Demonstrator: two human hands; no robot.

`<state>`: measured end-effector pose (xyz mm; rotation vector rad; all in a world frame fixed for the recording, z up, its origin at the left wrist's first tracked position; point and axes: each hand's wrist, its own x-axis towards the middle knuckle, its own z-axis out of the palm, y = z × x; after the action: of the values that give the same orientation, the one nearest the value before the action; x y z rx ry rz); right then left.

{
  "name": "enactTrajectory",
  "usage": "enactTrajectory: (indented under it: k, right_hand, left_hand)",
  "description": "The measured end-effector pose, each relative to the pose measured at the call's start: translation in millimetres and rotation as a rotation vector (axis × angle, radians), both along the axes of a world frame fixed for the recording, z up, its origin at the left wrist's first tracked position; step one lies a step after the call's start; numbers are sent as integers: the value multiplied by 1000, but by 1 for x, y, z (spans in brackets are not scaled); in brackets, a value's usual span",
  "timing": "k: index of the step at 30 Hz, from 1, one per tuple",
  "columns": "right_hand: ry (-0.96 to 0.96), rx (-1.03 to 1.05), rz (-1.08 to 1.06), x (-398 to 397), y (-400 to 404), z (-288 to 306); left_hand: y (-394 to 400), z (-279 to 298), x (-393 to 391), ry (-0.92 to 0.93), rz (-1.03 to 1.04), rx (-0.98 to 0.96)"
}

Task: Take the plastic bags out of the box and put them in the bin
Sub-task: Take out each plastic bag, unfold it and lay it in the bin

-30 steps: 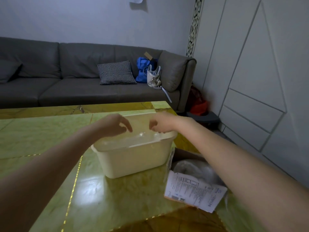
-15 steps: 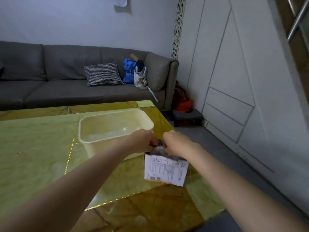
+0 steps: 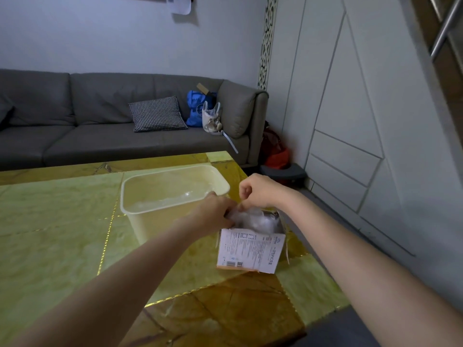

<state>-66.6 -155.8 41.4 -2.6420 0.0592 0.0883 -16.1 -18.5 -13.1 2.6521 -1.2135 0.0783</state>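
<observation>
A small cardboard box (image 3: pixel 250 250) with a printed white label stands on the green and gold table (image 3: pixel 62 236), near its right edge. Clear plastic bags (image 3: pixel 255 220) bulge out of its open top. My left hand (image 3: pixel 215 214) reaches into the box's left side and grips the plastic. My right hand (image 3: pixel 260 191) hovers just above the box, fingers curled, pinching the top of the plastic. A cream plastic bin (image 3: pixel 150 221) stands just left of the box, with some clear plastic lying in its bottom.
A grey sofa (image 3: pixel 100 131) runs behind the table with a checked cushion (image 3: pixel 156 113), a blue bag (image 3: pixel 196 108) and a white bag (image 3: pixel 211 118). White wall panels (image 3: pixel 350 108) are to the right. A red bag (image 3: pixel 275 151) sits on the floor beside the sofa.
Both hands moved from above the bin's rim to the open top of the box and took hold of the plastic there. The right hand has since lifted slightly.
</observation>
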Motion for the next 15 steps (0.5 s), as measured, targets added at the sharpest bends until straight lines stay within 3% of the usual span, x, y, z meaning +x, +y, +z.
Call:
enactTrajectory:
  k: [3, 6, 9, 12, 15]
  right_hand:
    - [28, 160, -33, -2, -2, 0]
    - [177, 266, -99, -6, 1, -1]
    - [340, 54, -108, -8, 4, -3]
    - [303, -17, -78, -4, 5, -10]
    - [181, 166, -93, -3, 1, -13]
  left_hand:
    - [3, 2, 0, 6, -10, -10]
    - [4, -3, 0, -42, -40, 36]
    - [1, -9, 0, -1, -16, -59]
    - [0, -5, -10, 154, -12, -171]
    - [3, -2, -14, 296, -3, -257]
